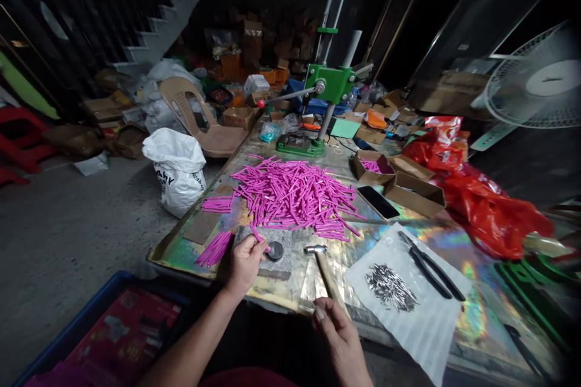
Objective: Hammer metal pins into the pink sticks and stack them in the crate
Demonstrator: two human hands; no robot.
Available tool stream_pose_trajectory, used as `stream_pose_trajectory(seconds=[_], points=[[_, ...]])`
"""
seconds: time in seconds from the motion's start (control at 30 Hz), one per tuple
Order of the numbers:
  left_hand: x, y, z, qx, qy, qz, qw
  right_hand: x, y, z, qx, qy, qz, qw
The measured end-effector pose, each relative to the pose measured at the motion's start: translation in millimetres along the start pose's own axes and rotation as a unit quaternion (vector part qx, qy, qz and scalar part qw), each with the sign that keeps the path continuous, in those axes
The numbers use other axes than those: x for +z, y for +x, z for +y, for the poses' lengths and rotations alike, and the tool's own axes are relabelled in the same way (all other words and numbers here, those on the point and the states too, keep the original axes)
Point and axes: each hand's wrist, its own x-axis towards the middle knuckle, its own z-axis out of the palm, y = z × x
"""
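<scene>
My left hand [247, 260] pinches a thin pink stick [255, 232] above a grey stone block [282, 266]. A round dark metal piece [275, 251] sits on the block, right beside my fingertips. At the table's front edge is my right hand [338, 332], fingers curled together; what they hold, if anything, I cannot make out. Just beyond it lies a hammer [324, 266], its handle running toward that hand. A large heap of pink sticks [295, 193] covers the table behind the block. Smaller bundles of pink sticks [215, 249] lie left of my left hand.
On a white foam sheet [363, 281] lie small metal pins [391, 288] and black-handled pliers [431, 269]. A phone [378, 202], cardboard boxes [415, 193] and red plastic bags [485, 211] are to the right. A green hand press [329, 84] stands at the back; a white sack [177, 172] is left.
</scene>
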Motion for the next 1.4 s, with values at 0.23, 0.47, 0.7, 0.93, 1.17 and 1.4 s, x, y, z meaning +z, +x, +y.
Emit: stream_pose_trajectory(seconds=[0.23,0.47,0.7,0.93,1.17,1.4], points=[[0.1,0.2,-1.9,0.015,0.02,0.0,1.0,-3.1,0.5,-6.8,0.002,-0.007,0.025,1.0],[0.9,-0.2,-2.8,0.02,0.02,0.006,1.0,-11.8,3.5,-16.1,-0.024,-0.041,0.038,0.998],[-1.9,-0.9,-1.9,0.053,0.113,-0.02,0.992,-36.6,18.7,-11.6,-0.067,-0.181,0.088,0.977],[-3.5,0.6,11.6,0.195,0.256,-0.102,0.941,-44.3,44.3,-1.5,-0.089,-0.513,0.029,0.853],[-1.6,3.7,14.3,0.256,0.31,-0.134,0.906,-46.5,56.9,-21.8,0.014,-0.359,-0.024,0.933],[-1.8,2.5,14.3,0.253,0.322,-0.138,0.902,-26.5,32.6,-74.4,0.026,-0.054,-0.094,0.994]])
